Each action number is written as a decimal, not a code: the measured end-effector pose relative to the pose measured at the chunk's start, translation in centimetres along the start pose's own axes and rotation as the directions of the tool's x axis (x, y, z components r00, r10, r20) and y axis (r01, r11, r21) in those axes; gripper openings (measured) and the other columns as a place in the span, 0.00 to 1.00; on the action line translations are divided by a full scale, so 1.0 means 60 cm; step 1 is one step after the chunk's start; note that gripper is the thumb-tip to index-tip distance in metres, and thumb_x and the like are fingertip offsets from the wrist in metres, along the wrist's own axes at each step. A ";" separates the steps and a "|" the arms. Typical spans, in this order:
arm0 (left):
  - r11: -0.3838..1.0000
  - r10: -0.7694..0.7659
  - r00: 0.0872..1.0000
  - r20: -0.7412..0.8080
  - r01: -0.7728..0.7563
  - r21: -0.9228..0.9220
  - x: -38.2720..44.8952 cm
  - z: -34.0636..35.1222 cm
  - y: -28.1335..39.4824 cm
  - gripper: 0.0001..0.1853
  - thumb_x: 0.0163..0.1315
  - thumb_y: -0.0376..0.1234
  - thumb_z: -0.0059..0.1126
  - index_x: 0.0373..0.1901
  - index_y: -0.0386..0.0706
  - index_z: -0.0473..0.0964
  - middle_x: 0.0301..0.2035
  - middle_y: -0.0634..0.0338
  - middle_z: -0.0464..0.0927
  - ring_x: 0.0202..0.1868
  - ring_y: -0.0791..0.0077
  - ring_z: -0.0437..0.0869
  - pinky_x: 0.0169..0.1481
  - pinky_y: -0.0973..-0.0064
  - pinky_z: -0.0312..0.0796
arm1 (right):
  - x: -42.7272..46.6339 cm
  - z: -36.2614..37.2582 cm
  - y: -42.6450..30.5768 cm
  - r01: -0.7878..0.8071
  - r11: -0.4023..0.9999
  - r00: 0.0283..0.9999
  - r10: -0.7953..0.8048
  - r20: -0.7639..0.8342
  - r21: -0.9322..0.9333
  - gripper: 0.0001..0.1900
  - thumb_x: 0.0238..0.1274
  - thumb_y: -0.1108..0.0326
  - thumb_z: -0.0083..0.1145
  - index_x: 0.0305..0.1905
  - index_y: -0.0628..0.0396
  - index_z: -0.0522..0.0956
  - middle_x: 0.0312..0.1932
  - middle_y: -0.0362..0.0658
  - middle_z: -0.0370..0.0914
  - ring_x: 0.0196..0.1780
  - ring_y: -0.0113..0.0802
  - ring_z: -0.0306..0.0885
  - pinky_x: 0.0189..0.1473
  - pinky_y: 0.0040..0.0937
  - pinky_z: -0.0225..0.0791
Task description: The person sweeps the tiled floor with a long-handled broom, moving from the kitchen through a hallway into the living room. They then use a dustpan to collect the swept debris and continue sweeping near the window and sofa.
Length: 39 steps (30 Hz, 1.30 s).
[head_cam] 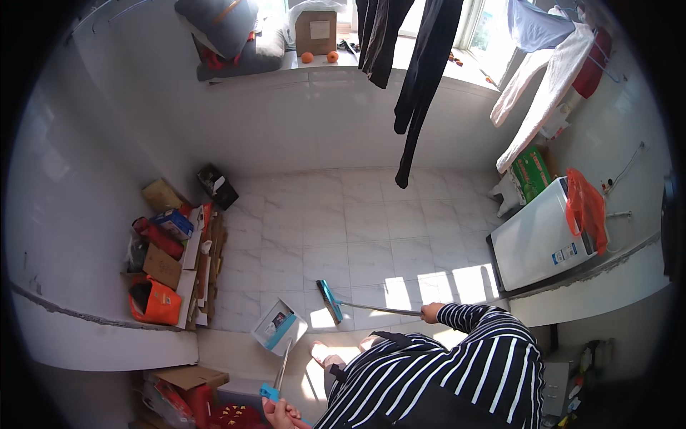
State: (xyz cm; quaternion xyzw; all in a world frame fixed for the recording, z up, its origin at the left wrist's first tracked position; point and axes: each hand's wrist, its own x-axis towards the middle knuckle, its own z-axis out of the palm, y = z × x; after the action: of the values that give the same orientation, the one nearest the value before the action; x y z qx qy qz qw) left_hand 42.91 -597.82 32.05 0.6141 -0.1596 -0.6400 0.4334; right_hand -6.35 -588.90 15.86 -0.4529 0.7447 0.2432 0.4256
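My right hand (pixel 431 312) grips the metal handle of a teal broom (pixel 329 302), whose long bristled head rests on the tiled floor. Low in the view, my left hand (pixel 280 413) is closed around the handle of a long-handled dustpan (pixel 279 327), near a blue fitting on its pole. The white dustpan, with a teal comb-like strip, stands at the tile edge, left of my feet and a short way from the broom head. Some dark matter or a label shows inside the pan; I cannot tell which.
Flattened cardboard (pixel 211 268), boxes and an orange bag (pixel 155 300) are stacked along the left wall. A white washing machine (pixel 541 236) and a green box (pixel 530 174) stand right. Dark trousers (pixel 429 69) hang ahead. Behind the dustpan lies a cardboard box (pixel 190 377).
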 end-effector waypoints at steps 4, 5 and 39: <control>0.998 -0.062 0.996 0.069 0.060 0.025 0.051 -0.009 0.034 0.16 0.53 0.24 0.49 0.43 0.46 0.61 0.14 0.65 0.63 0.10 0.81 0.64 0.12 0.83 0.59 | 0.006 0.038 -0.055 -0.019 0.989 0.999 0.026 -0.044 0.149 0.20 0.56 0.53 0.48 0.47 0.55 0.75 0.42 0.52 0.77 0.46 0.48 0.74 0.49 0.40 0.66; 0.996 -0.081 0.993 0.080 0.076 0.056 0.062 -0.009 0.042 0.16 0.52 0.24 0.49 0.43 0.46 0.61 0.14 0.65 0.63 0.10 0.81 0.64 0.12 0.83 0.59 | 0.004 0.047 -0.065 -0.018 0.982 0.998 0.028 -0.051 0.189 0.20 0.55 0.53 0.49 0.46 0.55 0.76 0.41 0.53 0.77 0.46 0.48 0.74 0.49 0.40 0.66; 0.971 -0.197 0.976 0.096 0.181 0.155 0.128 -0.110 0.200 0.33 0.55 0.21 0.46 0.63 0.41 0.50 0.13 0.65 0.63 0.10 0.84 0.62 0.13 0.84 0.58 | 0.115 -0.033 -0.441 0.300 0.942 0.928 -0.253 -0.275 0.147 0.14 0.56 0.61 0.48 0.42 0.60 0.71 0.31 0.59 0.76 0.37 0.57 0.75 0.42 0.46 0.68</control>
State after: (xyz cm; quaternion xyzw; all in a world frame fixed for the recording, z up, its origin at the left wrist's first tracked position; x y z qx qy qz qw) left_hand 54.33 -608.29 34.62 0.6199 -0.1703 -0.6982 0.3150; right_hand 14.57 -606.07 11.58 -0.5389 0.7406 0.0501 0.3982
